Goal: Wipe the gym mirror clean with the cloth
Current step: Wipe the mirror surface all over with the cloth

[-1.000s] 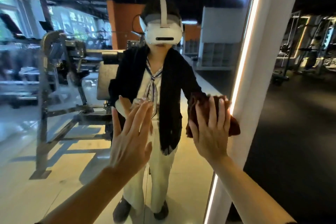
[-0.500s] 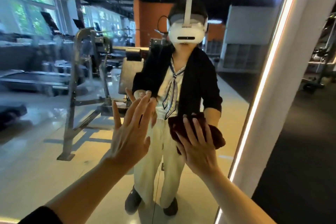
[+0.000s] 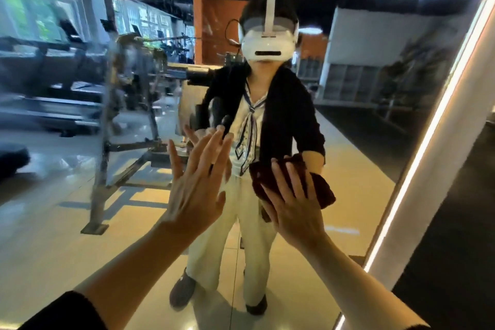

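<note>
My right hand [image 3: 294,203], fingers straight and spread, presses the cloth [image 3: 292,182] flat on the mirror [image 3: 67,222]; cloth bunches from 11 to 3 o'clock beyond my fingertips, long axis sloping down-right; my left hand [image 3: 195,190] rests flat-palmed on the glass, holding nothing.

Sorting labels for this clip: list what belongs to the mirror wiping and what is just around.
Job: large wall mirror; dark red cloth under flat right hand; left hand, open against the glass.

Around: lit white frame strip; dark floor.

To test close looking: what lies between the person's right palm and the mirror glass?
The dark red cloth. In the head view, the right hand presses it flat against the mirror with straight, spread fingers.
</note>
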